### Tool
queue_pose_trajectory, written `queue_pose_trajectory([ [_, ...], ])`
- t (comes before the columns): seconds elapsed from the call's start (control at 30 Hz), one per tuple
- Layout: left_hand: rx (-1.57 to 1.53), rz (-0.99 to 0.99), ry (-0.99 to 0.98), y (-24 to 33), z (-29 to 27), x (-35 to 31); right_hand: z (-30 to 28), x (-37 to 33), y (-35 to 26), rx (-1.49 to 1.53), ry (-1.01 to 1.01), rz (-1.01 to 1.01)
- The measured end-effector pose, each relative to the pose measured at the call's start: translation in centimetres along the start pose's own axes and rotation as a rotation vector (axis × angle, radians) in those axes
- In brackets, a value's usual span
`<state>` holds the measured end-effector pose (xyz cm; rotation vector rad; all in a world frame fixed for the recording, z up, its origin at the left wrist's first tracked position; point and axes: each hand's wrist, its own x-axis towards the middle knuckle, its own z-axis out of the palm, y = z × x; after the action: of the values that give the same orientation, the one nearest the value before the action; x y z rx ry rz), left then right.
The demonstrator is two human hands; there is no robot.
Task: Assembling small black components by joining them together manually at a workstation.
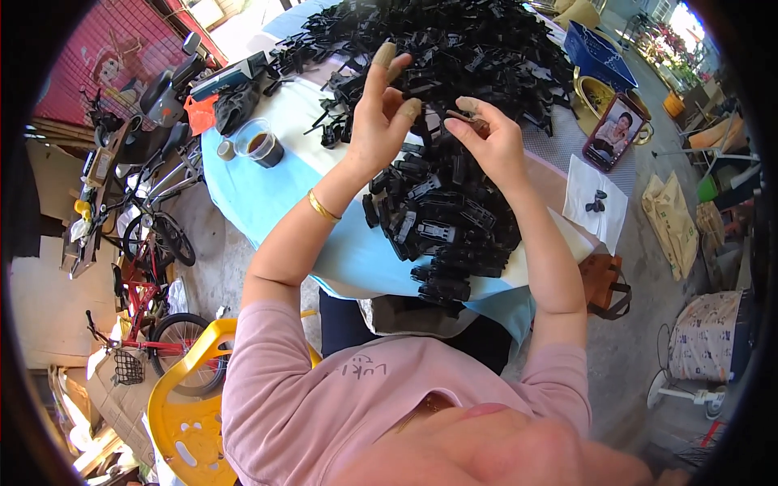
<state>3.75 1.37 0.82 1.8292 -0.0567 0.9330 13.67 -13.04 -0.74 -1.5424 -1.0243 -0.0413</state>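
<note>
Over the table my left hand [379, 121] is raised with fingers apart, holding nothing that I can see; pale covers sit on some fingertips. Across from it my right hand [493, 139] is closed, thumb and forefinger brought together. What it pinches, if anything, is too small to make out. Under and between both hands lies a near heap of black plastic parts [442, 215], some with lighter grey faces, reaching the table's front edge. Beyond the hands spreads a larger pile of thin black plastic pieces [438, 44].
A plastic cup [263, 147] of dark liquid stands at the left. To the right are a phone [613, 134] showing a person, a white tissue [585, 223] with small dark pieces, a brass-coloured pot [596, 93] and a blue basket [600, 57]. A yellow chair [174, 405] stands left.
</note>
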Motion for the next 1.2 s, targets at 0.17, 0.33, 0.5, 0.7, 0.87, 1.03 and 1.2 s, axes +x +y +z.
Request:
queue_pose_trajectory([
  [0.17,-0.340,-0.113,-0.262,0.1,-0.1,-0.4,-0.3,0.1,-1.0,0.340,-0.057,0.247],
  [0.33,-0.584,-0.250,-0.367,0.7,-0.6,-0.1,-1.0,0.2,0.2,0.315,-0.092,0.211],
  [0.5,-0.502,-0.313,-0.333,1.0,-0.5,-0.3,-0.7,0.1,0.3,0.182,-0.110,0.090],
  [0.7,-0.380,-0.262,-0.510,1.7,-0.6,-0.4,-0.2,-0.8,-0.9,0.126,-0.121,0.149],
  [0.87,-0.142,-0.203,-0.471,2.5,-0.1,-0.8,-0.2,-0.9,-1.2,0.024,-0.092,0.096],
  [1.03,0.176,-0.130,-0.309,2.3,0.3,-1.3,-0.1,-0.8,-1.5,0.053,-0.075,0.090],
  [1.2,-0.486,-0.397,-0.158,1.3,0.5,-0.9,-0.2,-0.8,-2.1,0.238,-0.128,0.187],
])
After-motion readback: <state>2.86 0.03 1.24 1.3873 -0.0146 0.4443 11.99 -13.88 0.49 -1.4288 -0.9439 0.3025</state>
